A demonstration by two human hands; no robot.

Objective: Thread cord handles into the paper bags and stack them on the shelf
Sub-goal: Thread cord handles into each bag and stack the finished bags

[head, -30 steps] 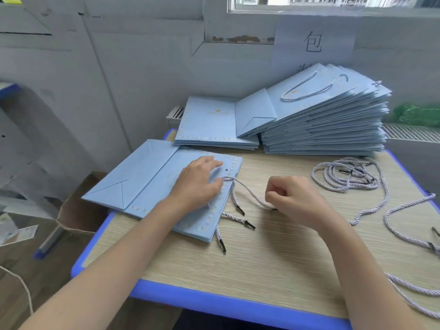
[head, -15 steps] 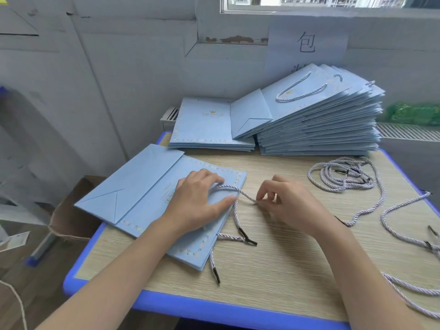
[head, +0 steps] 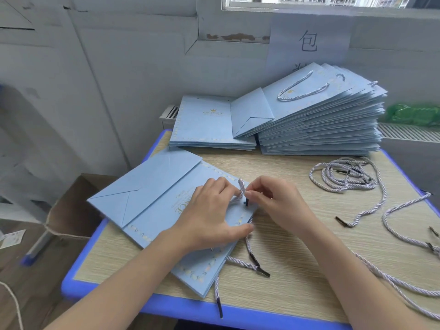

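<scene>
While you hold the flat bag down, the entry reads as follows.

Step in hand: you are threading a cord handle into the top edge of the paper bag [head: 166, 201]; by my reading, the stacking comes later.

Bag: it lies flat on the near left part of the table [head: 297, 270], folded bottom flap to the far left, mouth edge toward you and to the right.

Left hand [head: 212, 217]: you press it on the bag's printed face, fingers spread and bent, thumb stretched toward the near edge. A loop of the cord [head: 241, 190] rises beside your fingertips; whether those fingers pinch it, I cannot tell.

Right hand [head: 276, 203]: your fingertips close narrowly on the cord just above its dark tip [head: 246, 202], which points down at the bag near the top edge.

Hole: too small to make out; I judge the tip is at or just entering it.

Other cord ends: three dark-tipped ends [head: 259, 270] trail from the bag's near edge onto the table.

Next move, as judged: steer the tip through the punched hole, keep the paper pinned so it does not slide, then draw the slack through.

Spare cords [head: 345, 175]: a loose tangle well to your right.

Finished stack [head: 321, 120]: bags with handles, piled at the far edge.
</scene>
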